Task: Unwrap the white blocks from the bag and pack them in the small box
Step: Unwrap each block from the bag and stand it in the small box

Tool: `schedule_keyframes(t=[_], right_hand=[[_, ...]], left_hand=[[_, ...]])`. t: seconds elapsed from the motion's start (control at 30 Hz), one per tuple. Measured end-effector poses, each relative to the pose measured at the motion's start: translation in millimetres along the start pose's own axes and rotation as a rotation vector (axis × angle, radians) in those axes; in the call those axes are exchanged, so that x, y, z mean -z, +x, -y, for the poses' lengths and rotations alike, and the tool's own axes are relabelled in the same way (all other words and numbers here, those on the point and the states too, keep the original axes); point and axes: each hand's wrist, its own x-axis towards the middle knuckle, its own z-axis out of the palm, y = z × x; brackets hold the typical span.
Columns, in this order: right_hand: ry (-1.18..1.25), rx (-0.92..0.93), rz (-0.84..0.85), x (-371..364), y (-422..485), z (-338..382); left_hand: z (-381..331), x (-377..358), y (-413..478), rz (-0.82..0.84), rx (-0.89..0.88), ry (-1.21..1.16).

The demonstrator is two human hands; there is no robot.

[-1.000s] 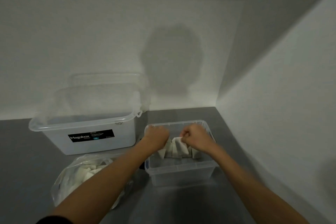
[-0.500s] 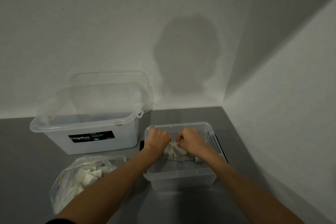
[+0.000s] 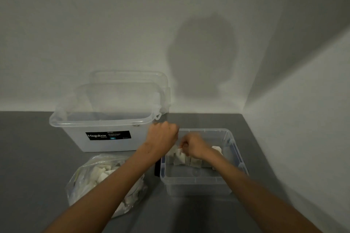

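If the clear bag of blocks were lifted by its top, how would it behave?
Probably floppy: the bag looks thin and crumpled, slumped on the table. The loose white blocks inside would likely shift and sag downward.

Your grey surface (image 3: 34, 179) carries two clear boxes and a bag.

The small box (image 3: 198, 188) stands directly under your right fingers (image 3: 184, 143), which pinch a white block (image 3: 179, 154). Its far left corner lies beneath your curled left fingers (image 3: 171, 128). The large box (image 3: 106, 144), open-topped with a black label, sits just left of your left fingers, close beside the small box. The clear bag (image 3: 89, 183) lies nearer you and left of both sets of fingers, under your left forearm, in front of the large box. A dark strip (image 3: 157, 168) shows on the surface against the small box's left wall.
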Motion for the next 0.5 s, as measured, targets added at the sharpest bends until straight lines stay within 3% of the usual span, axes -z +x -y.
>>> schedule_keyframes(t=[0.1, 0.27, 0.5], right_hand=[[-0.024, -0.012, 0.043, -16, 7, 14], [-0.073, -0.041, -0.046, -31, 9, 22], [-0.180, -0.108, -0.075, -32, 10, 27]], left_hand=[[16, 4, -10, -0.037, 0.059, -0.119], [34, -5, -31, 0.109, 0.077, -0.348], [46, -6, -60, 0.141, 0.135, -0.498]])
